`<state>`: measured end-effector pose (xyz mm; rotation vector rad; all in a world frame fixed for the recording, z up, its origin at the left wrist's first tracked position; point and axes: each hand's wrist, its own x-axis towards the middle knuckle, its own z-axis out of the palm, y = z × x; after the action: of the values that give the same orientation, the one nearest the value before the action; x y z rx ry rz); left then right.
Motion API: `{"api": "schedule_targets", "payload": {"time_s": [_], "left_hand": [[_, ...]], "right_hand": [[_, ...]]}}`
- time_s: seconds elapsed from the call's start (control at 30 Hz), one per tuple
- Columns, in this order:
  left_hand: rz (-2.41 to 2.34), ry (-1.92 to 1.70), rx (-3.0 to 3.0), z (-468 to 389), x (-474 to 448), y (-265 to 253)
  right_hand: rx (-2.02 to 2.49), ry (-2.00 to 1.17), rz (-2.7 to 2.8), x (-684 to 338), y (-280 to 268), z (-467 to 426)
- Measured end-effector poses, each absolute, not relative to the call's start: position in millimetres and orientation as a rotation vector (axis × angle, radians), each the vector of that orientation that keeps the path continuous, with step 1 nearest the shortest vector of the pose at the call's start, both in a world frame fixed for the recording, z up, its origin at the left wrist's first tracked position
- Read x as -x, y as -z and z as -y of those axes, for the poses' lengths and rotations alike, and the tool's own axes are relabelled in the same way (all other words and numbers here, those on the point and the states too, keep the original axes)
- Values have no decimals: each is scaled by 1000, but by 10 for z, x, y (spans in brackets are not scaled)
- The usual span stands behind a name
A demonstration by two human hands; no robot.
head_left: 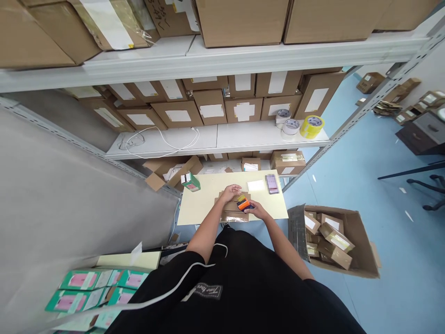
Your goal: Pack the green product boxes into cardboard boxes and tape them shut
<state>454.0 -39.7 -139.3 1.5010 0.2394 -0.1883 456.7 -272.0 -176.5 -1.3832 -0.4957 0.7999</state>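
My right hand point(256, 210) is closed around an orange and dark blue tape dispenser point(244, 202) with a yellowish piece at its top. To its left, my left hand point(232, 191) is held with the fingers loosely bent and apart, nothing visible in it. Both hands are over a flat brown cardboard box point(234, 215) with shiny tape along its near side. The box lies at the near edge of a pale yellow table point(196, 208). A green and white box point(190, 182) stands at the table's left. A white paper point(255, 185) and a blurred-out phone-like item point(272, 184) lie at the right.
Shelves point(243, 137) behind the table hold many cartons, tape rolls point(312, 126) and a white cable point(163, 139). An open carton point(172, 171) sits behind left. On the floor at right, a large carton point(361, 232) holds small parcels. Green boxes point(83, 280) are stacked at lower left.
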Motion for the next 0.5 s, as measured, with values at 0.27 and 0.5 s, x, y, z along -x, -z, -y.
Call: {"api": "schedule_targets", "payload": {"time_s": [0.27,0.5], "left_hand": [[-259,-5,-1780,32,-4463,1051],[-282,0,-1933,-499,-4210,915]], "right_hand": [[1419,-788,465,-4581,1758,2746],[1636,-820,574,-4722,1550,2592]]}}
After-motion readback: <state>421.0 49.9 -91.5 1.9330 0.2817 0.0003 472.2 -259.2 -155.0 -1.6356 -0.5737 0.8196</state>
